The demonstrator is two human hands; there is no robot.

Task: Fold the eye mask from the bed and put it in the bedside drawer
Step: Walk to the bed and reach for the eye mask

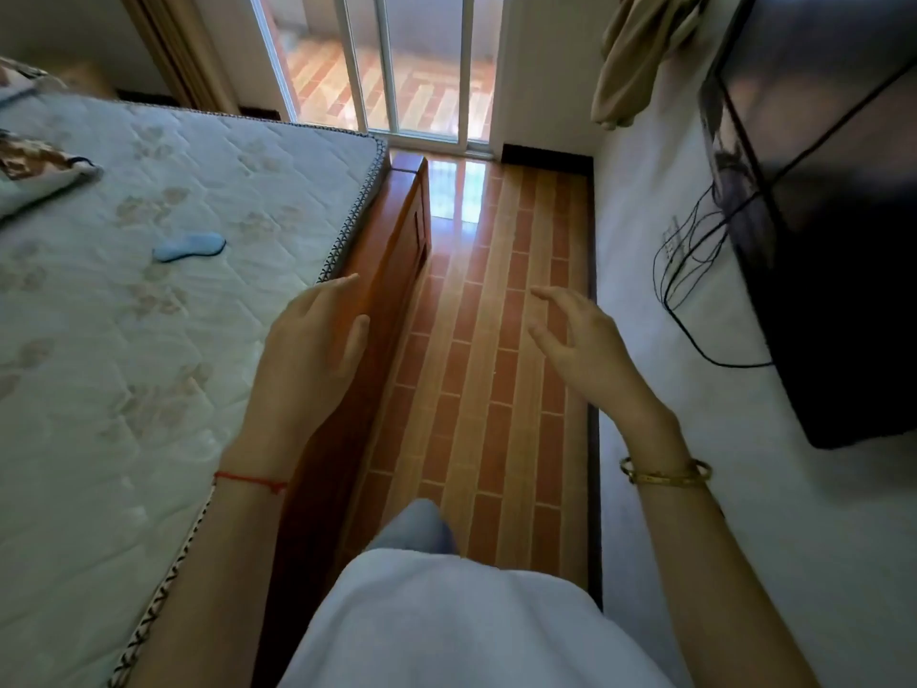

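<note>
Wearing a thin red string bracelet (250, 480) around the left wrist at 8 o'clock, a gold bangle (665, 475) encircling the right wrist at 4 o'clock; showing bare forearms, a pale lavender garment (446, 623) draping at 6 o'clock.

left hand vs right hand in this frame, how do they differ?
The left hand hangs over the edge of the mattress, fingers loosely together; the right hand is over the tiled floor, fingers spread and curled. The left wrist has a red string, the right a gold bangle. Both are empty, away from the eye mask.
</note>
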